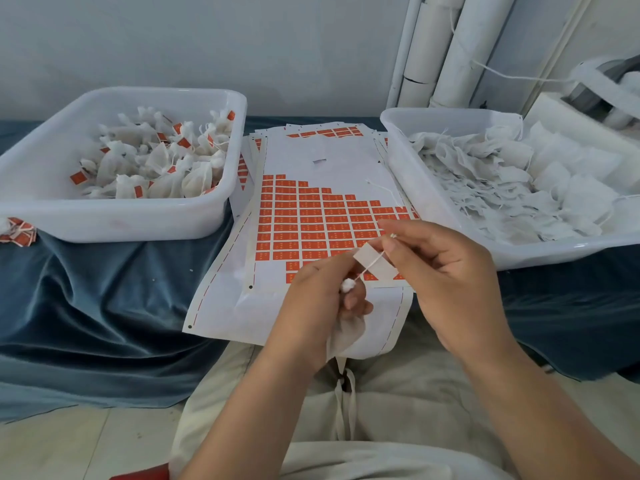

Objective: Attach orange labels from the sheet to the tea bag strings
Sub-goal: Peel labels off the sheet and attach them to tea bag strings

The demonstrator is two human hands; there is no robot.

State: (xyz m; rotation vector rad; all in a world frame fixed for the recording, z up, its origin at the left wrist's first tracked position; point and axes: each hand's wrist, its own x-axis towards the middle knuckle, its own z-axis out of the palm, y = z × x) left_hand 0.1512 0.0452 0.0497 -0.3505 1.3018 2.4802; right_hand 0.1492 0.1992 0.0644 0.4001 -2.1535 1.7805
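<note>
A sheet of orange labels (311,223) lies between two white bins, its near end hanging over the table edge. My left hand (311,299) grips a white tea bag (344,332) that hangs below it over the sheet. The bag's string (370,263) runs up from a bunched knot to my right hand (446,268), which pinches the string end. A peeled label (375,263), white sticky side up, sits across the string between my hands.
The left white bin (114,216) holds tea bags with orange labels attached. The right white bin (450,220) holds unlabelled tea bags. A loose string (382,192) lies on the sheet. Blue cloth (104,299) covers the table. White pipes (446,53) stand behind.
</note>
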